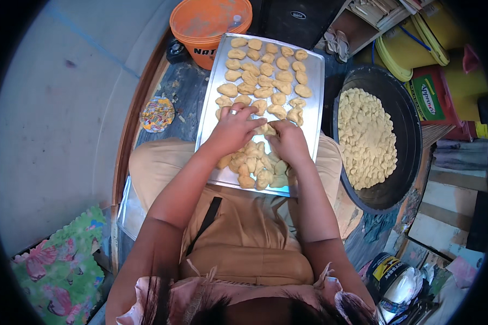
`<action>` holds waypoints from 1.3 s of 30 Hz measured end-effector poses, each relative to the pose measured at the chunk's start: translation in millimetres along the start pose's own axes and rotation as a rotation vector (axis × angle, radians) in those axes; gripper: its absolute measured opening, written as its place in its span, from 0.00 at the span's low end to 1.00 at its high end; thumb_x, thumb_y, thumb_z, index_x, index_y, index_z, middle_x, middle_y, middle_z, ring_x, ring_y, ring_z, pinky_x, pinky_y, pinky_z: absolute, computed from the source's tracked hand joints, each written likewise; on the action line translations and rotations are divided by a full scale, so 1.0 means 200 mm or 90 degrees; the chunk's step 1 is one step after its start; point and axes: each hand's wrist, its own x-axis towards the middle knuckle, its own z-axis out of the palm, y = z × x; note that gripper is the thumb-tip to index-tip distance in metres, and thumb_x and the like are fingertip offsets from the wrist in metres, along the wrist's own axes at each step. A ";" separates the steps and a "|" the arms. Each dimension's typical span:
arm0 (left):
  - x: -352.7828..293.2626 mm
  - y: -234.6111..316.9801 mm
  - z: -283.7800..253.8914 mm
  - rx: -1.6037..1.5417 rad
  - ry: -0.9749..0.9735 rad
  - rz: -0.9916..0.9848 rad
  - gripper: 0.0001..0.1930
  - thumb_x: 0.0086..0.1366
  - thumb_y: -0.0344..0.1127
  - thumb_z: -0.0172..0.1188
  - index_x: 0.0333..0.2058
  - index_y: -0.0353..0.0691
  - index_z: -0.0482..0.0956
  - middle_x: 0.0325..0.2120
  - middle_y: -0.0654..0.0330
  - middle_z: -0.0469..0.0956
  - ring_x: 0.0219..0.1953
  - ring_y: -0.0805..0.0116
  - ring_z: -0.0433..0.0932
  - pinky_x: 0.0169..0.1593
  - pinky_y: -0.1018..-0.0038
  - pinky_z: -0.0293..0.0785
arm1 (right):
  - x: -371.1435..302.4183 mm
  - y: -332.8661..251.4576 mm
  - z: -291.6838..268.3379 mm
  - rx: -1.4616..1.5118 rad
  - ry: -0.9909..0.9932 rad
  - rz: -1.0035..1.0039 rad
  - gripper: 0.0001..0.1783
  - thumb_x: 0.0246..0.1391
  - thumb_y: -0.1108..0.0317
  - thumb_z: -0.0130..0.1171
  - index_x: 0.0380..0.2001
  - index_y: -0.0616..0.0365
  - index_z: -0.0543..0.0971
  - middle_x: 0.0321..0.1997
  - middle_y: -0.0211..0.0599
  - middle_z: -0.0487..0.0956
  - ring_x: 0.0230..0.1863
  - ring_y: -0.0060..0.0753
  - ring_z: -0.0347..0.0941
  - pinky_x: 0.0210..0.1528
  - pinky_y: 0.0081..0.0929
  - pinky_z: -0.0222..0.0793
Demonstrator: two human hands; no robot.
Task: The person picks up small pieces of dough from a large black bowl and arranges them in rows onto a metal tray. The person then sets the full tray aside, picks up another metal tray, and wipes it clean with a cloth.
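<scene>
A shiny metal baking tray lies across my lap, its far part lined with rows of small yellowish dough pieces. Near me on the tray sits a loose heap of dough lumps. Between my two hands, over the tray's middle, is one small piece of dough. My left hand, with a ring on one finger, grips it from the left with the fingertips. From the other side my right hand pinches the same piece; its fingers partly cover it.
At my right stands a wide black basin holding a big mound of dough pieces. An orange bucket is beyond the tray, beside a black box. Yellow buckets sit far right. A wall bounds the left.
</scene>
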 end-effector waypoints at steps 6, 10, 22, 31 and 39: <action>0.04 0.03 0.05 0.040 -0.011 -0.034 0.17 0.53 0.35 0.63 0.43 0.54 0.82 0.49 0.63 0.71 0.55 0.57 0.63 0.55 0.60 0.55 | 0.00 0.05 -0.04 0.095 0.080 0.031 0.12 0.44 0.72 0.61 0.37 0.56 0.80 0.34 0.47 0.76 0.39 0.50 0.74 0.42 0.39 0.70; 0.05 0.06 0.03 -0.011 -0.032 0.002 0.16 0.53 0.35 0.63 0.43 0.52 0.81 0.48 0.62 0.71 0.54 0.57 0.64 0.55 0.59 0.55 | -0.03 0.01 -0.11 0.073 0.066 0.088 0.11 0.43 0.71 0.65 0.32 0.58 0.76 0.33 0.46 0.76 0.36 0.48 0.75 0.40 0.36 0.72; 0.20 0.10 0.08 -0.045 -0.066 0.028 0.16 0.54 0.36 0.63 0.43 0.45 0.78 0.47 0.62 0.74 0.51 0.60 0.68 0.53 0.62 0.57 | -0.10 0.14 -0.17 0.042 0.097 0.101 0.13 0.44 0.65 0.64 0.34 0.57 0.77 0.34 0.45 0.77 0.37 0.51 0.74 0.39 0.41 0.70; -0.11 0.09 -0.17 -0.006 -0.045 -0.100 0.20 0.53 0.36 0.63 0.46 0.43 0.76 0.46 0.59 0.74 0.51 0.58 0.69 0.54 0.61 0.59 | -0.33 0.10 -0.21 0.038 0.009 0.009 0.10 0.42 0.69 0.64 0.31 0.58 0.78 0.31 0.43 0.75 0.36 0.47 0.72 0.40 0.38 0.68; -0.47 0.03 -0.22 -0.192 -0.108 -0.297 0.16 0.55 0.28 0.62 0.43 0.36 0.76 0.38 0.54 0.74 0.35 0.62 0.74 0.39 0.72 0.72 | -0.18 -0.05 -0.22 0.210 -0.001 0.100 0.06 0.47 0.71 0.62 0.28 0.59 0.77 0.28 0.42 0.75 0.27 0.41 0.73 0.32 0.32 0.68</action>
